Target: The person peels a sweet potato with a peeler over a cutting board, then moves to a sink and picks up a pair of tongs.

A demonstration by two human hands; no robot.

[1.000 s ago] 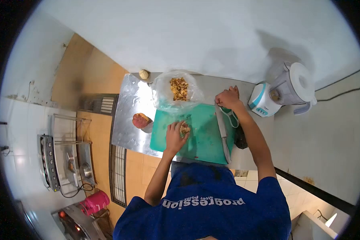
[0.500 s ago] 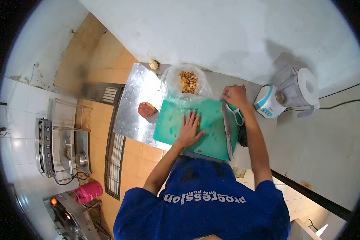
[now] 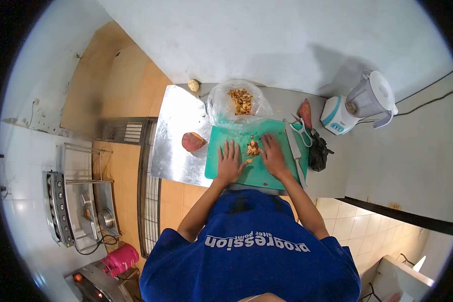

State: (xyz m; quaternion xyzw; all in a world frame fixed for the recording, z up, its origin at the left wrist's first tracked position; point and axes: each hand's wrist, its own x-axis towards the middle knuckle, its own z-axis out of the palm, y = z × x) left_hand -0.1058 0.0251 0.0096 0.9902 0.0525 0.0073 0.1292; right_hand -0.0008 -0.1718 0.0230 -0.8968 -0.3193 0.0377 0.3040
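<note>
My left hand (image 3: pixel 229 162) lies flat on the green cutting board (image 3: pixel 219 143), fingers stretched out. Also flat, my right hand (image 3: pixel 273 156) rests on the board's other side with its fingers extended. Between the two is a small pile of yellow-brown peelings or scraps (image 3: pixel 252 148), with a few bits near my left thumb. A clear plastic bag (image 3: pixel 217 108) at the board's far edge holds more scraps (image 3: pixel 240 101). Right of my right hand lie a large knife (image 3: pixel 293 143) and white-handled scissors (image 3: pixel 302 133) on the board.
A reddish tuber, apparently a sweet potato (image 3: pixel 192 142), with a yellowish cut side sits on the metal tabletop (image 3: pixel 173 121). Another reddish tuber (image 3: pixel 305 111) and a black plastic bag (image 3: pixel 318 152) lie at the right. A blender (image 3: pixel 356 103) stands beyond them; a pale round object (image 3: pixel 193 85) is near the wall.
My right hand has come back from beyond the scissors onto the board. My left hand has shifted left, and the scrap pile now shows between the hands. The camera view has turned slightly.
</note>
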